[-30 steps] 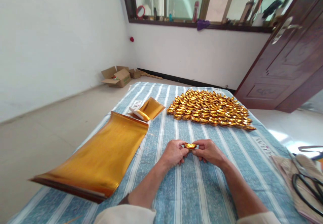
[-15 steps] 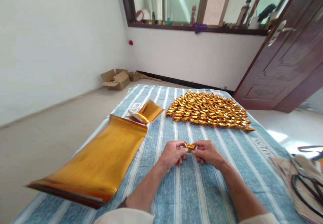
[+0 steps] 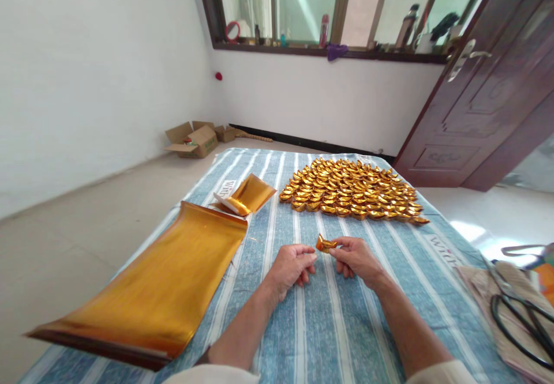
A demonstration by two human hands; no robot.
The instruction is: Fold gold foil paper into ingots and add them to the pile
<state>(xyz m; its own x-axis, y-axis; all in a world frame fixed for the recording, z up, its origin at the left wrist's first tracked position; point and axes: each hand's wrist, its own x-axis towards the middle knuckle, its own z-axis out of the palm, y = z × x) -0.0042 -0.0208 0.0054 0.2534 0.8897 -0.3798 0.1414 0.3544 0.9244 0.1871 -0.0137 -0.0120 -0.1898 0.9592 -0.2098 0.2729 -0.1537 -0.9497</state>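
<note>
A small folded gold foil ingot (image 3: 325,244) is pinched between the thumb and fingers of my right hand (image 3: 357,259), a little above the striped cloth. My left hand (image 3: 294,263) is just to the left of it, fingers loosely curled and slightly apart, with nothing visible in them. Beyond my hands, many finished gold foil ingots (image 3: 352,191) lie in packed, overlapping rows. To the left is a large stack of gold foil sheets (image 3: 151,280), with a smaller pile of gold foil pieces (image 3: 255,192) behind it.
The blue and white striped cloth (image 3: 277,326) covers the table. Black-handled scissors (image 3: 519,315) rest on a beige cloth (image 3: 476,283) at the right edge. Open cardboard boxes (image 3: 194,142) stand on the floor, and a brown door (image 3: 471,107) is at right.
Both hands held the ingot before; my left hand has let go and moved slightly left. The right hand keeps the ingot, now turned and raised slightly. The view has shifted a little.
</note>
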